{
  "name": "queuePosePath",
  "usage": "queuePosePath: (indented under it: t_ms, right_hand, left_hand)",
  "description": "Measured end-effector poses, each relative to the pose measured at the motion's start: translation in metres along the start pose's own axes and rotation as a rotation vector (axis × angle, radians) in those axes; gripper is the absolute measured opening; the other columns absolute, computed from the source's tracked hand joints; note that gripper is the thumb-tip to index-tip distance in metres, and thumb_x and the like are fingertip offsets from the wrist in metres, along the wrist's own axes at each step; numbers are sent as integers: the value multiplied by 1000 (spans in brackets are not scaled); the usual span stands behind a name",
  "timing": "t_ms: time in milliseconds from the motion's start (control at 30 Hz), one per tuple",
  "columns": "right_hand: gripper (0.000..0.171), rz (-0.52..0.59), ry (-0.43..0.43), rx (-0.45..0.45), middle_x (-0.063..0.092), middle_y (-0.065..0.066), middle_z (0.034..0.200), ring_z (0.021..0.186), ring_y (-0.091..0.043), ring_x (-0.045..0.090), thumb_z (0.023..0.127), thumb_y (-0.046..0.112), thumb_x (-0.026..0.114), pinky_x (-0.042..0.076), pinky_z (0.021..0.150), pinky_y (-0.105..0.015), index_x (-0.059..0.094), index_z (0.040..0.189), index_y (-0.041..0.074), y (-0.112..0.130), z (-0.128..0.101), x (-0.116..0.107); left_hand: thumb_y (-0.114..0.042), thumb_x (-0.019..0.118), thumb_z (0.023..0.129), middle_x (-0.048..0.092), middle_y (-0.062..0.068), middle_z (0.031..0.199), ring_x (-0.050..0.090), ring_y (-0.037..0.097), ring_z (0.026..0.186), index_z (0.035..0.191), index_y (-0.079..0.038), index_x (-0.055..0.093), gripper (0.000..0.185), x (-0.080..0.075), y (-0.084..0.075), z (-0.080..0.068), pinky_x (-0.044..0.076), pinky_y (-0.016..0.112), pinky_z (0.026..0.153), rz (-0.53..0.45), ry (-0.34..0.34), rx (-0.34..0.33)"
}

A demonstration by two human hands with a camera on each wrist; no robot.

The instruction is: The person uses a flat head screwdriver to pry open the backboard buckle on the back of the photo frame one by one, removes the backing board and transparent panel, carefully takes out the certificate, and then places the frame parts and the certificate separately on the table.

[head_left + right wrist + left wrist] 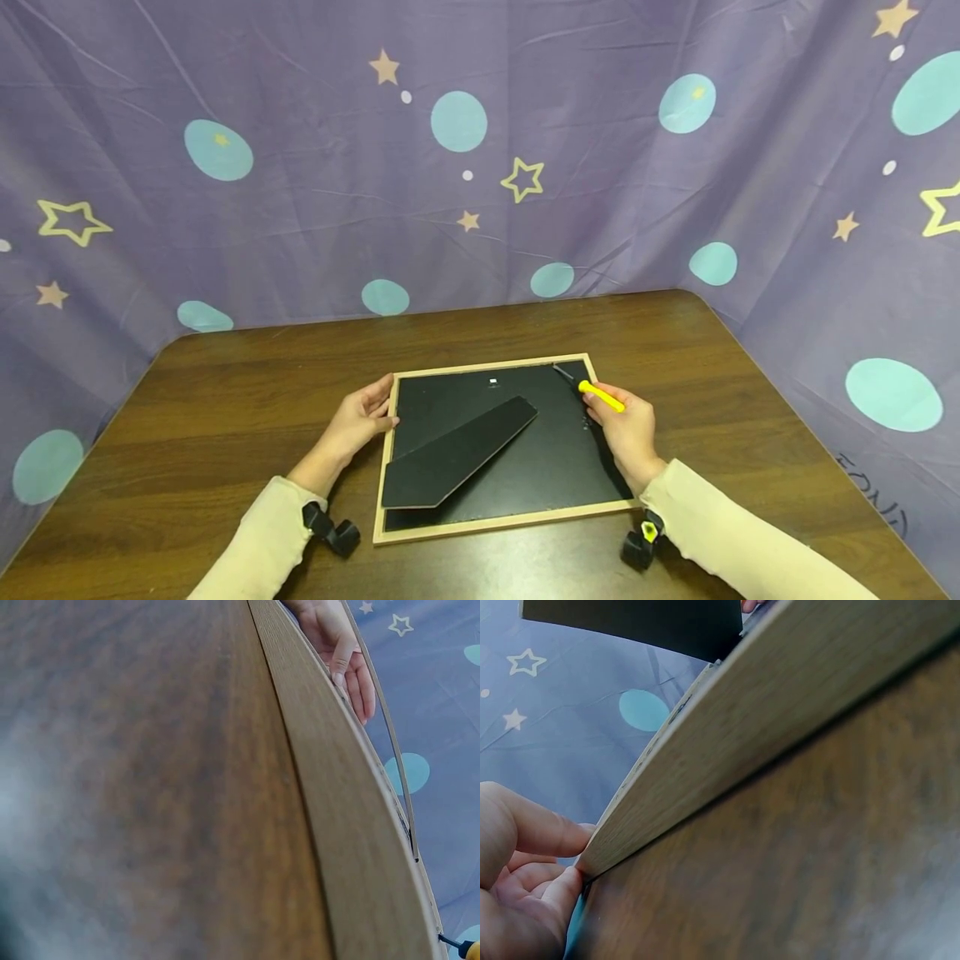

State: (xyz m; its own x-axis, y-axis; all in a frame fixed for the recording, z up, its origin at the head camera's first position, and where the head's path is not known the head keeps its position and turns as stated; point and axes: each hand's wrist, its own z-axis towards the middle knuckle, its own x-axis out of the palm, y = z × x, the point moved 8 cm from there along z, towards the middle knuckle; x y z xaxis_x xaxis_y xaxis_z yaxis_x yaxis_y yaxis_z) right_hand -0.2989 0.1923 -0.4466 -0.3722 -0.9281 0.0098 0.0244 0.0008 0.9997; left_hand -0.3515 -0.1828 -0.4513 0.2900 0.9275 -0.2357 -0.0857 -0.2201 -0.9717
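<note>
A picture frame (491, 531) with a light wooden rim lies face down, its black backing board (517, 483) upward. A black easel stand (457, 458) slants up across the backing from the lower left. My left hand (358, 421) holds the frame's left side, thumb on the rim and fingers along the outer edge; the left wrist view shows thumb and finger (551, 832) at the wood. My right hand (626, 425) grips a screwdriver (602, 397) by its yellow handle. The shaft points to the upper left, its tip at the inner edge of the far rim, near the right corner.
The brown wooden table (247, 392) extends around the frame. Behind it hangs a purple curtain (315, 225) printed with stars and blue circles. Black straps with small devices sit on both wrists over cream sleeves (258, 533).
</note>
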Motion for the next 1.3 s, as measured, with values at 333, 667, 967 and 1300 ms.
queuePosePath:
  t_ms: [333, 667, 967, 1300]
  right_hand:
    - [28, -50, -4, -10, 62, -32, 109, 73, 1, 64, 85, -5, 63, 55, 69, -16, 61, 111, -16, 0, 2, 2]
    - [27, -65, -14, -14, 65, -29, 105, 74, 1, 64, 85, -4, 64, 54, 67, -13, 62, 110, -15, 1, 3, 4]
    - [28, 7, -67, -15, 64, -29, 104, 73, 1, 64, 84, -7, 63, 55, 69, -15, 61, 110, -16, -1, 1, 8]
    - [31, 73, -115, -1, 63, -28, 103, 70, 1, 64, 82, -8, 64, 55, 68, -16, 60, 112, -16, 0, 2, 11]
  left_hand:
    - [17, 55, 80, 20, 29, 150, 22, 38, 138, 142, 14, 23, 70, 0, -1, 0, 28, 37, 107, 1, 5, -5]
    - [16, 56, 81, 19, 28, 150, 21, 38, 138, 143, 12, 23, 70, -1, -1, 0, 27, 39, 108, 19, 22, 0]
    - [17, 55, 81, 20, 28, 150, 22, 39, 138, 143, 12, 24, 70, 0, -3, -1, 27, 38, 107, 23, 23, 14]
    - [17, 54, 81, 20, 28, 150, 22, 39, 138, 143, 12, 23, 69, 1, -4, -2, 27, 39, 108, 38, 29, 18]
